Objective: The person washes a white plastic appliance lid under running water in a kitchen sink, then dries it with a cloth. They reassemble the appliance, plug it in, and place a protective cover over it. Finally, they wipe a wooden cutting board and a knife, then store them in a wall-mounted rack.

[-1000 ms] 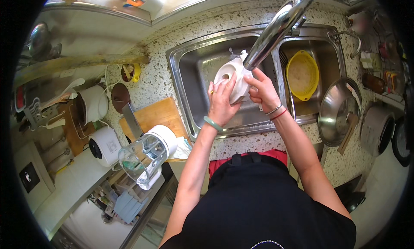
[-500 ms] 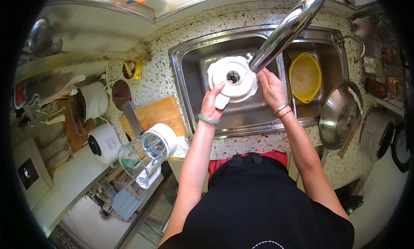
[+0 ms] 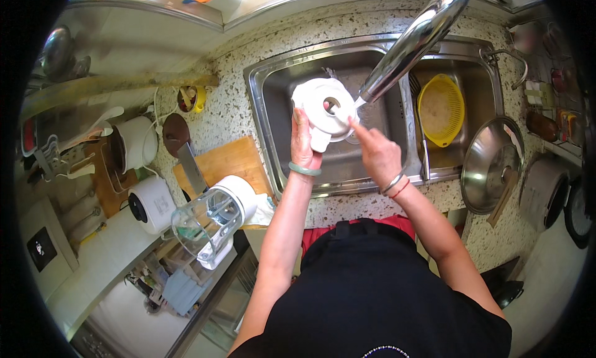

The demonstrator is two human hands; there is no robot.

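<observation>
Over the left sink basin (image 3: 279,165), my left hand (image 3: 302,141) grips a white round lid (image 3: 315,102) with a hole in its middle and a tab at its near edge. The lid looks like one from a blender. A fingertip shows through the hole. My right hand (image 3: 380,154) is at the lid's near right side, index finger stretched out to its rim and the other fingers bent. Water comes from the chrome faucet (image 3: 413,44) onto the lid's right side. A clear blender jug (image 3: 208,218) with a white collar lies on its side at the left.
In the right basin sits a yellow colander (image 3: 441,110). A steel pot lid (image 3: 490,165) rests on the right counter. To the left are a wooden cutting board (image 3: 226,162), a knife (image 3: 191,167) and a white appliance (image 3: 152,204). The faucet reaches over the lid.
The white lid has shifted slightly left and turned a little in my left hand. My right hand has come nearer to me, from beside the faucet's tip to the lid's near right edge.
</observation>
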